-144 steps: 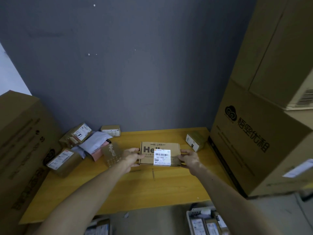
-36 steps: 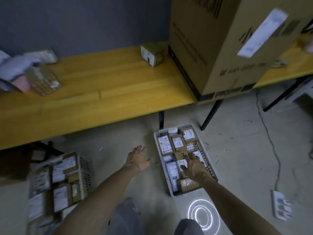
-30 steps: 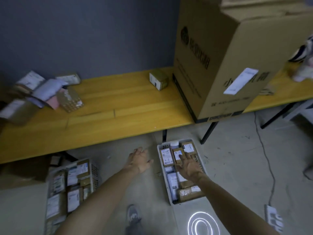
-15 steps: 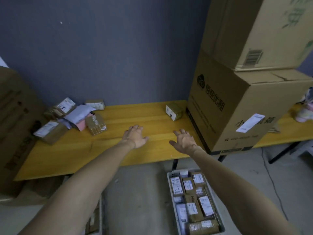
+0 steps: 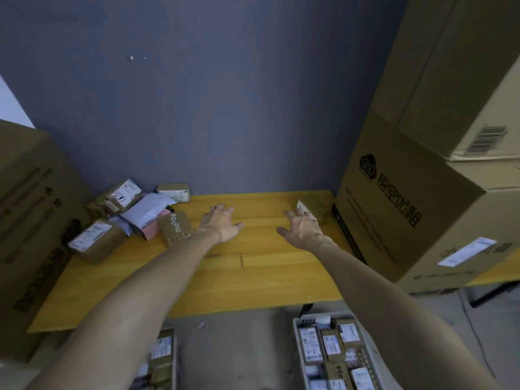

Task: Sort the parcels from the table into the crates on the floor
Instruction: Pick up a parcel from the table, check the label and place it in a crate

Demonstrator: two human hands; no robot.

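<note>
On brown parcel (image 5: 176,228): "mooofi"-like print.

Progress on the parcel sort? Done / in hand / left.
Done: both floor crates, right crate and left crate, already hold many labelled parcels.
In hand: nothing; left hand and right hand reach open over the table.
Left: small box by the right hand, plus the parcel pile at the table's left.

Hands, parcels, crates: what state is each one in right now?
Left hand: open, empty, over the table.
Right hand: open, empty, fingers reaching at the small box; contact unclear.
Small box: alone on the table by the big carton.
Parcel pile: heaped at the table's back left, unsorted.
Right crate: on the floor, packed with parcels.
Left crate: on the floor, holds parcels, mostly hidden.
</note>
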